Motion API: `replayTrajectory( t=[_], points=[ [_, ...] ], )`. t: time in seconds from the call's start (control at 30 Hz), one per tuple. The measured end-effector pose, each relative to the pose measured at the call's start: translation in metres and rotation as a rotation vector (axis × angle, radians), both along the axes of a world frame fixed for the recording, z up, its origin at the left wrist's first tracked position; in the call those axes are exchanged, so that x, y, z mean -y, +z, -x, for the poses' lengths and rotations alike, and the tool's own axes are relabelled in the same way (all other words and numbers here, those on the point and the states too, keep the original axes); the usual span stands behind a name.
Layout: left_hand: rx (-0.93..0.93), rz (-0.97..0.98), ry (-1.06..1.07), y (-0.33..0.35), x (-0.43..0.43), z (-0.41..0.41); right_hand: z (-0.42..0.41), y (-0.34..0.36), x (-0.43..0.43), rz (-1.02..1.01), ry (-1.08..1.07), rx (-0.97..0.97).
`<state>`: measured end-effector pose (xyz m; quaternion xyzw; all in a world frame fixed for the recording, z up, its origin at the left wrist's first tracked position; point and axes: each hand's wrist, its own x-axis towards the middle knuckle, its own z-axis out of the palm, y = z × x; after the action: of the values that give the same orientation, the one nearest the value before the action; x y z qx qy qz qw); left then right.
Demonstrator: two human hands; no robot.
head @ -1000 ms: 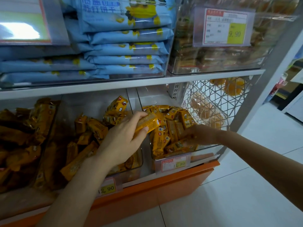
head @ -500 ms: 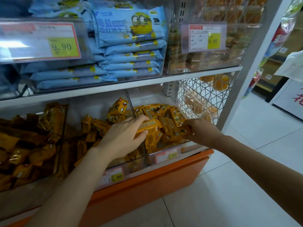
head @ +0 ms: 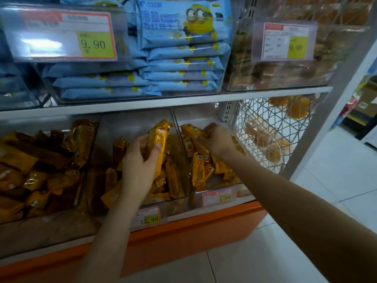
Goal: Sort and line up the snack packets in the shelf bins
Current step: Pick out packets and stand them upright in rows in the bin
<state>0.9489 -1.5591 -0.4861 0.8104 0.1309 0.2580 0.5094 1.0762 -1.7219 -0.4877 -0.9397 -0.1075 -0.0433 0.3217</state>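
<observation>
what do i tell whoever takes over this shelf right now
Left hand grips one yellow packet upright above the middle bin.
Right hand pinches a second packet at the back of the right bin.
Done: a few front packets stand upright in the right bin.
Left: the middle bin's loose packets lie jumbled; line them up and place the two held ones.

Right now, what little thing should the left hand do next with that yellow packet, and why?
Probably lower it into the middle bin, standing beside the other packets. The left hand grips the yellow packet upright above that bin, where packets lie jumbled.
</observation>
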Motion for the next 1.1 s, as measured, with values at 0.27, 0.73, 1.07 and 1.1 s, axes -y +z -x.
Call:
replayTrajectory(
  t=[0.27, 0.73, 1.07, 1.1],
  points=[
    [0.013, 0.067, 0.038, -0.003, -0.006, -0.015, -0.03, -0.013, -0.024, 0.266, 0.4, -0.253],
    [0.063, -0.065, -0.179, 0.011, 0.016, -0.02, -0.038, -0.022, 0.061, 0.493, 0.327, -0.24],
    [0.03, -0.074, -0.15, 0.005, 0.019, -0.02, -0.019, -0.033, 0.041, 0.511, 0.159, -0.28],
    [0.035, -0.075, -0.141, 0.005, 0.018, -0.02, -0.02, -0.032, 0.039, 0.497, 0.128, -0.295]
  ],
)
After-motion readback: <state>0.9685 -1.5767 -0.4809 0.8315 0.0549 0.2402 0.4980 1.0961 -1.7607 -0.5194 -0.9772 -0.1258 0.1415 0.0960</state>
